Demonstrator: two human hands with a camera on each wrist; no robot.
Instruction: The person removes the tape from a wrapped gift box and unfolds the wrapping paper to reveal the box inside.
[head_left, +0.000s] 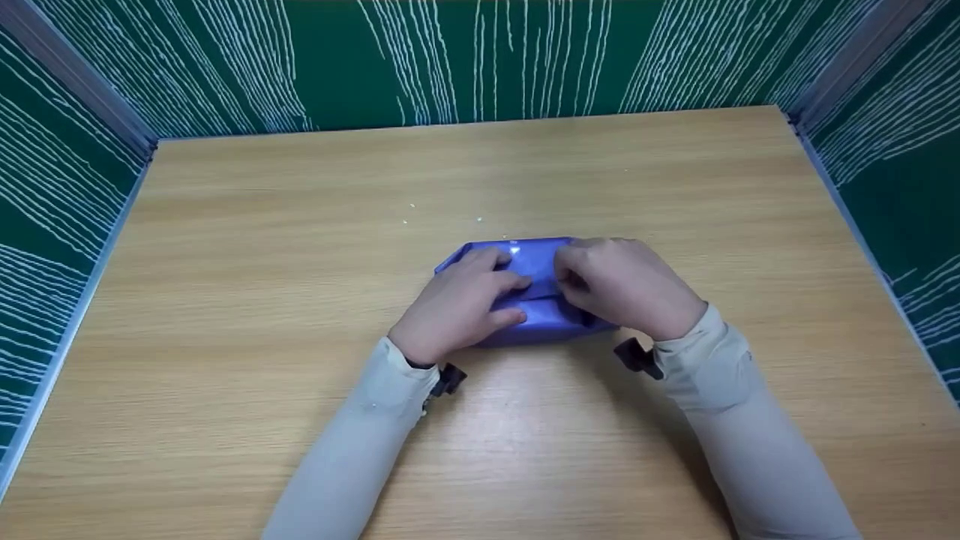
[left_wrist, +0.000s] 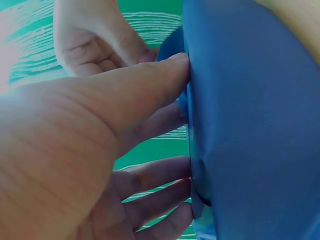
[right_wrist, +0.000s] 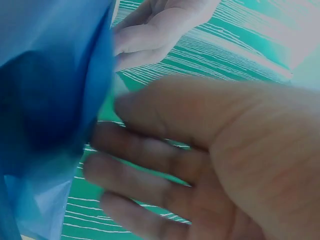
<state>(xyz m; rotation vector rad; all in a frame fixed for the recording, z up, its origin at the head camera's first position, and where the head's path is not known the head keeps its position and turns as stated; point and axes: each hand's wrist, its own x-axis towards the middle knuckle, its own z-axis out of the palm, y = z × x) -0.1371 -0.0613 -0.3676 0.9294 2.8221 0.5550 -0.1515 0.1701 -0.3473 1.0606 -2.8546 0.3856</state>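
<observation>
A glossy blue-violet plastic package (head_left: 544, 322) lies on the table, with a crease along its top and its left corners folded at a slant. My left hand (head_left: 469, 304) rests on its left part with fingers and thumb spread; in the left wrist view the thumb (left_wrist: 165, 75) presses on the plastic. At the package's right end is my right hand (head_left: 626, 285), its fingers curled, thumb and forefinger together at the blue film. A raised flap (left_wrist: 172, 45) reaches toward that hand's thumb. The exact pinch point is hidden; the other fingers (right_wrist: 135, 175) curl loosely beside the film.
The package lies on a wood-grain table (head_left: 262, 300). Several tiny white bits (head_left: 480, 219) are scattered just beyond it. Green walls with white streaks (head_left: 450, 60) enclose the back and both sides. A dark strap piece (head_left: 637, 358) sits at the right wrist.
</observation>
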